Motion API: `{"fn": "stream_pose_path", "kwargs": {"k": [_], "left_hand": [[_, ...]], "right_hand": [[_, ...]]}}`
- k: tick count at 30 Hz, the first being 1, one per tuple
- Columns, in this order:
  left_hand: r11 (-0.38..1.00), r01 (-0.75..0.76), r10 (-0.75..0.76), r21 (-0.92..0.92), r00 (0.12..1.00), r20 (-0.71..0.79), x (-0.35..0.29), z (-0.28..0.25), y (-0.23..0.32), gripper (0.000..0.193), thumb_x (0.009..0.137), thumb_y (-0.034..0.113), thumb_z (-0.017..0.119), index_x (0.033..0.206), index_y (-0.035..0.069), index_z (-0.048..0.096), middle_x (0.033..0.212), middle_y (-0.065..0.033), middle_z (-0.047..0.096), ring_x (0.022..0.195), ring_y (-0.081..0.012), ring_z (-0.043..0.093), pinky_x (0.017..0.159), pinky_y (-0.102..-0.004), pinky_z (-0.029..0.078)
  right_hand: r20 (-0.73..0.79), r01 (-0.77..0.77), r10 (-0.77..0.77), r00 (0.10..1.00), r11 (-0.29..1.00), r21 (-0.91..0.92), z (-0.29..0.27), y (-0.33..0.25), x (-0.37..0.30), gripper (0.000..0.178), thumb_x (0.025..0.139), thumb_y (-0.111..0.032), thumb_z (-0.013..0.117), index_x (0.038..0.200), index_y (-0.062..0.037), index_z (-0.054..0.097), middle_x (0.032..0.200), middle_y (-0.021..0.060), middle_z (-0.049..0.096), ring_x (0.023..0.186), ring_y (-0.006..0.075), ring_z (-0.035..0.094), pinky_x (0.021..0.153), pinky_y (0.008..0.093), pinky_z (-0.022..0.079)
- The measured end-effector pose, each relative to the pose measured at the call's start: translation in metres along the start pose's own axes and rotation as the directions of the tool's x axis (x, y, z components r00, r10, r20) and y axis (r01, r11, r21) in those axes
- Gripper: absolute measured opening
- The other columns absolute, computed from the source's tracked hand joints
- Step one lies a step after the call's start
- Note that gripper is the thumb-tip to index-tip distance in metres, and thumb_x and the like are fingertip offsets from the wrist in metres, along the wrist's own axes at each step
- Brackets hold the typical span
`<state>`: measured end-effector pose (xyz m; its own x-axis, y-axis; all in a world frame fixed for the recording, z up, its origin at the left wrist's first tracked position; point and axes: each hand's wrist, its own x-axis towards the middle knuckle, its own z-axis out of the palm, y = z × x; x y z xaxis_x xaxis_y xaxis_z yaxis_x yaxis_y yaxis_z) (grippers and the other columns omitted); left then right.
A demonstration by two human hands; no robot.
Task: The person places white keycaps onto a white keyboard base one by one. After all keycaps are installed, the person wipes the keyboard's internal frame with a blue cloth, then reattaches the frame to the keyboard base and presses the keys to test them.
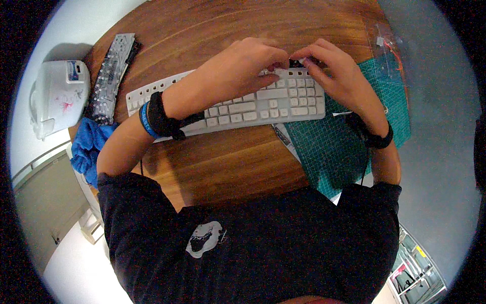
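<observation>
A white keyboard [301, 96] lies across the wooden table under both of my hands; small dark square spots run along its far row. My left hand [248, 63] is above its right half, fingers curled inward and thumb near the keys. From the other side my right hand [331, 66] meets it, with thumb and fingertips bent together. A small dark piece shows between the two sets of fingertips at the keyboard's far edge. Its kind is too small to make out, and the fingers partly hide it. My left forearm covers the keyboard's middle.
The wooden table [238, 167] carries a green cutting mat [324, 147] at right, partly under the keyboard. A clear bag with red wire [394, 50] lies beyond it. At left are a clear-and-black slab with several small bumps [109, 76], a white container [58, 99] and a blue cloth [91, 147].
</observation>
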<state>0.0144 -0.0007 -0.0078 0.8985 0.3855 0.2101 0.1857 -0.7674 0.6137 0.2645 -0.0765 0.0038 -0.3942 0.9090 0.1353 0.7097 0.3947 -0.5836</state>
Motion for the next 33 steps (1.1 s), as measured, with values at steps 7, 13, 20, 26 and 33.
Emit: {"fn": "stream_pose_path", "kwargs": {"k": [7,13,20,26,33], "left_hand": [[0.999,0.019,-0.019,0.041,1.0,0.009,0.0014,0.0028,0.0015,0.025,0.089,0.02,0.075,0.11,0.006,0.069,0.098,-0.0144,0.07,0.095,-0.0356,0.07,0.083,-0.0466,0.056],[0.999,0.004,-0.003,0.041,1.0,-0.031,0.0041,0.0063,-0.0035,0.026,0.088,0.021,0.078,0.106,0.005,0.069,0.097,-0.0133,0.07,0.091,-0.0347,0.07,0.081,-0.0448,0.057],[0.999,0.036,-0.035,0.002,0.999,-0.037,0.0058,0.0065,0.0002,0.023,0.088,0.021,0.079,0.103,0.006,0.07,0.095,-0.013,0.071,0.086,-0.0309,0.072,0.076,-0.0423,0.058],[0.996,0.08,-0.079,0.03,0.997,-0.021,0.006,0.004,0.0004,0.025,0.087,0.027,0.081,0.101,0.008,0.072,0.082,-0.011,0.071,0.076,-0.0298,0.072,0.071,-0.0415,0.058],[0.998,0.063,-0.063,-0.017,0.997,-0.034,0.0069,0.0068,-0.0036,0.028,0.086,0.028,0.082,0.101,0.007,0.073,0.081,-0.0126,0.073,0.075,-0.0315,0.073,0.069,-0.0421,0.058]], "right_hand": [[0.022,-0.037,0.035,0.999,0.997,0.062,0.0009,0.0001,-0.0033,0.018,0.098,-0.014,0.063,0.115,-0.0059,0.067,0.106,0.0147,0.069,0.101,0.0335,0.069,0.089,0.0407,0.055],[0.109,-0.047,0.03,0.994,0.987,0.151,-0.0002,0.0013,-0.0038,0.029,0.093,-0.003,0.068,0.121,-0.0039,0.064,0.11,0.0093,0.068,0.098,0.0216,0.069,0.084,0.0335,0.057],[0.042,-0.005,-0.002,0.999,0.988,0.157,0.006,0.0079,-0.0036,0.028,0.089,-0.007,0.071,0.117,-0.0056,0.067,0.1,0.0129,0.07,0.09,0.0283,0.071,0.083,0.0393,0.059],[0.061,-0.053,0.041,0.997,0.976,0.212,0.0046,0.0075,-0.0046,0.028,0.091,-0.007,0.07,0.119,-0.007,0.067,0.1,0.0125,0.07,0.09,0.0278,0.071,0.081,0.0385,0.058],[0.082,-0.113,0.097,0.992,0.969,0.221,0.0048,0.0073,-0.0035,0.03,0.092,-0.01,0.071,0.122,-0.0075,0.066,0.097,0.0126,0.071,0.089,0.0277,0.071,0.081,0.0378,0.058]]}}
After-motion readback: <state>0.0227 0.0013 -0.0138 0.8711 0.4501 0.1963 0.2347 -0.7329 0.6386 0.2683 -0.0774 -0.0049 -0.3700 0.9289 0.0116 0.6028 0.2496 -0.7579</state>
